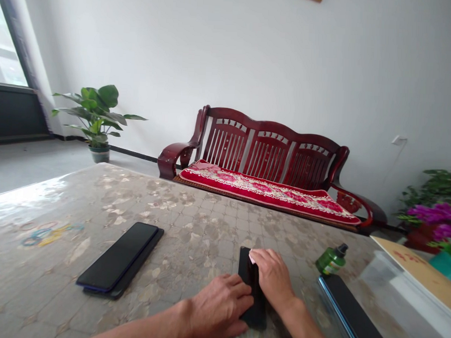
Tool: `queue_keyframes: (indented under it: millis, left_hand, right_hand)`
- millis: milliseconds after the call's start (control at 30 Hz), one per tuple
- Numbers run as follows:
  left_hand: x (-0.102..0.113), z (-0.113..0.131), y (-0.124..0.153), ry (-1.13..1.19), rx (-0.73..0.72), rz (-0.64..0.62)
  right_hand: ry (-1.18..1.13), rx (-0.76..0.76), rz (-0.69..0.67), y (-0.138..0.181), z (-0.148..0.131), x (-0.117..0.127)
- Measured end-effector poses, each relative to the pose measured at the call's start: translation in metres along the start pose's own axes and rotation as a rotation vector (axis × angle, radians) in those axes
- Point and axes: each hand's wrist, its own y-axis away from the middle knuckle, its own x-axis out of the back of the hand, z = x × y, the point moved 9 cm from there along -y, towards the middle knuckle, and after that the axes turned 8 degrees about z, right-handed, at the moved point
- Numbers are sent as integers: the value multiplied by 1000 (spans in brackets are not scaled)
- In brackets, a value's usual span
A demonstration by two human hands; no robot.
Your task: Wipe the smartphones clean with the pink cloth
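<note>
A black phone (245, 263) lies on the table in front of me, its long side pointing away. My left hand (223, 308) is closed over its left edge, with the fingers bent across the lower part of the glass. On the upper right of the phone rests my right hand (273, 276), its fingers pressed together. A small pale spot shows at its fingertips; whether that is a nail or a scrap of something, I cannot tell. Both hands hide much of the phone's middle and right side.
Left lie two stacked phones (122, 256) and coloured rubber bands (45, 235). On the right are a green pump bottle (330, 261), another dark phone-like slab (354, 311) and a clear plastic box (402, 301). A wooden bench (269, 141) stands beyond the patterned table (192, 237).
</note>
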Motion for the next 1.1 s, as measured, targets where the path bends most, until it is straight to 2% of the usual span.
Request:
queue_keyframes:
  millis: [167, 467, 667, 800, 1100]
  left_hand:
    - [2, 1, 0, 17, -1, -17]
    - [3, 0, 0, 28, 10, -9]
    - [3, -1, 0, 22, 16, 0]
    - [1, -8, -1, 19, 75, 10]
    - [4, -32, 2, -80, 264, 92]
  right_hand:
    - [-9, 53, -3, 18, -7, 6]
    - [46, -30, -24, -4, 8, 2]
    - [12, -18, -30, 10, 7, 7]
    - [-1, -10, -35, 15, 6, 10]
    - [-16, -50, -26, -5, 17, 2]
